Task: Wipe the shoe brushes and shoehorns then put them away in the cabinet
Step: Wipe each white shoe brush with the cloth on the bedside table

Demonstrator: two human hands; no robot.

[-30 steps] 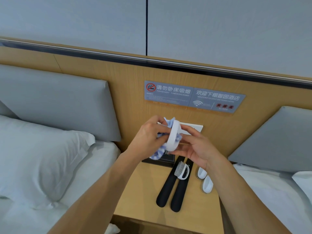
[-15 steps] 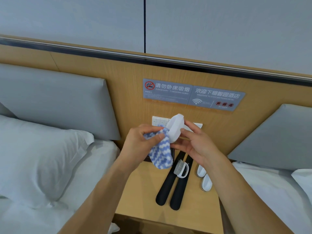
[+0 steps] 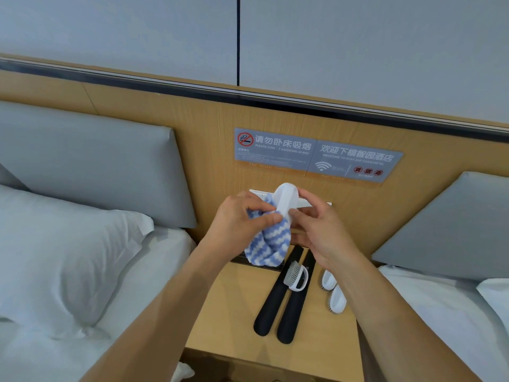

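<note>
above the nightstand (image 3: 237, 304), white brush (image 3: 286, 199) between both hands

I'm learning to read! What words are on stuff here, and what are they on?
"请勿卧床吸烟": left grey wall sign.
"PLEASE DON'T SMOKING IN BED": same sign.
"欢迎下榻智园酒店": right grey wall sign.
"WELCOME TO STAY ZHI YUAN HOTEL": same, barely readable.
Smaller print on both: blurred.

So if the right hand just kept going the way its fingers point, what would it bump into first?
Probably the white shoe brush the right hand already holds, then the striped cloth and left hand; depth is unclear.
</note>
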